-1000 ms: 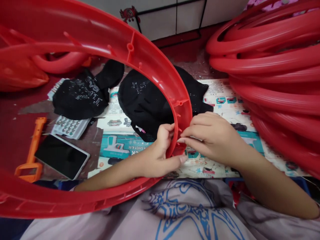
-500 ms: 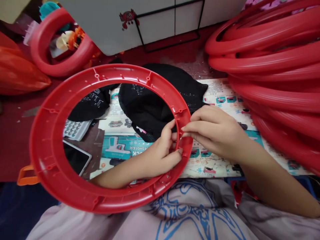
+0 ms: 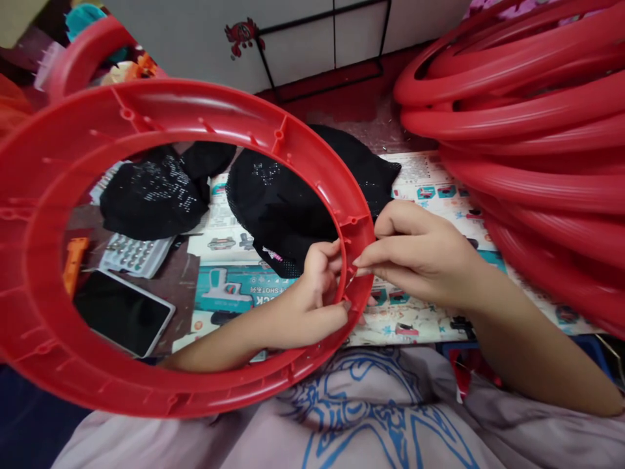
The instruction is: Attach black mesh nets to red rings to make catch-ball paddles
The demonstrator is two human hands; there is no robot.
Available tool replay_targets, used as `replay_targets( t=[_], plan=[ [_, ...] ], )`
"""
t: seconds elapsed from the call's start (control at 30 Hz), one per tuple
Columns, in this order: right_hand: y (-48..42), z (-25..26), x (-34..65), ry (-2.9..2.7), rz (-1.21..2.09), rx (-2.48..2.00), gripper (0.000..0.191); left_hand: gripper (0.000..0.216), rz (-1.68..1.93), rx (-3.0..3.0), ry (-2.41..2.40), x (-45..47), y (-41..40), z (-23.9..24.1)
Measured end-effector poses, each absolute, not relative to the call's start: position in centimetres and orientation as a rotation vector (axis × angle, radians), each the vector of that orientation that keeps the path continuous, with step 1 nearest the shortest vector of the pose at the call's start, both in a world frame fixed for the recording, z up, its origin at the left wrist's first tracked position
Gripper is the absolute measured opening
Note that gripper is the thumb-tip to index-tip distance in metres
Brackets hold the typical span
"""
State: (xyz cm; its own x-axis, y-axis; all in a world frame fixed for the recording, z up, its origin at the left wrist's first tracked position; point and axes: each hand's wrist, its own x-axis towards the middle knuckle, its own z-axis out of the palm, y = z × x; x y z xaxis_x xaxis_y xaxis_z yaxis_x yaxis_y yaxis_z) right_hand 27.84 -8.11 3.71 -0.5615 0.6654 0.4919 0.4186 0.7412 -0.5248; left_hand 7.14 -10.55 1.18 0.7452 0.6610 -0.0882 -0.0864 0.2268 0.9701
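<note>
A large red plastic ring (image 3: 161, 107) is held up tilted, its ribbed, hollow inner side with small posts facing me. My left hand (image 3: 317, 306) reaches through its opening and grips the right part of the rim, thumb on the ribbed face. At the same stretch of rim, the fingertips of my right hand (image 3: 415, 257) are pinched together inside the channel. A thin, shiny sliver shows by those fingertips, too small to name. Behind the ring lies black cloth (image 3: 288, 215) with shiny dots.
Red rings (image 3: 527, 130) are piled high at right. A printed cardboard sheet (image 3: 424, 326) lies under the cloth. At left are a phone (image 3: 124, 312), a calculator (image 3: 134, 254) and an orange-handled item (image 3: 74, 264). A white panel (image 3: 190, 39) with a black frame stands behind.
The ring's left side has swung up and toward me, so it looks larger and reaches the left edge. Both hands stay at nearly the same place on the rim.
</note>
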Motion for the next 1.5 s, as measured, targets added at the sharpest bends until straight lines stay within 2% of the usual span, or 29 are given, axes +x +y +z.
replay_targets(
  t=[0.3, 0.43, 0.63, 0.7, 0.8, 0.93, 1.0, 1.27, 1.4, 1.5],
  plan=[
    [-8.1, 3.6, 27.8, -2.259, 0.485, -0.845, 0.013, 0.051, 0.519, 1.470, 0.530, 6.7, -10.1, 0.8],
    [-8.3, 3.7, 27.7, -2.257, 0.462, -0.871, 0.015, 0.045, 0.492, 1.329, 0.514, 6.7, -10.4, 1.1],
    [-8.5, 3.6, 27.4, -2.246, 0.485, -0.896, 0.016, 0.022, 0.487, 1.081, 0.567, 6.9, -10.6, 1.1],
    [-8.5, 3.5, 27.4, -2.272, 0.463, -0.905, 0.018, 0.020, 0.514, 1.104, 0.592, 7.1, -10.6, 0.9],
    [-8.4, 3.2, 27.4, -2.315, 0.415, -0.930, 0.017, 0.027, 0.580, 1.304, 0.704, 7.3, -10.6, 0.6],
    [-8.4, 2.8, 27.2, -2.348, 0.380, -0.954, 0.018, 0.062, 0.537, 1.407, 0.791, 7.2, -10.6, 0.4],
    [-8.5, 2.7, 27.1, -2.360, 0.379, -0.959, 0.019, 0.073, 0.523, 1.449, 0.811, 7.1, -10.5, 0.5],
    [-8.6, 2.8, 26.9, -2.412, 0.324, -0.991, 0.017, 0.057, 0.475, 1.083, 0.858, 7.3, -10.4, 1.2],
    [-8.4, 3.2, 27.5, -2.448, 0.237, -0.868, 0.015, 0.065, 0.398, 1.134, 0.890, 7.2, -10.3, 1.5],
    [-8.2, 3.3, 27.8, -2.457, 0.171, -0.801, 0.020, 0.081, 0.315, 1.309, 0.884, 6.8, -10.4, 1.5]
  ],
)
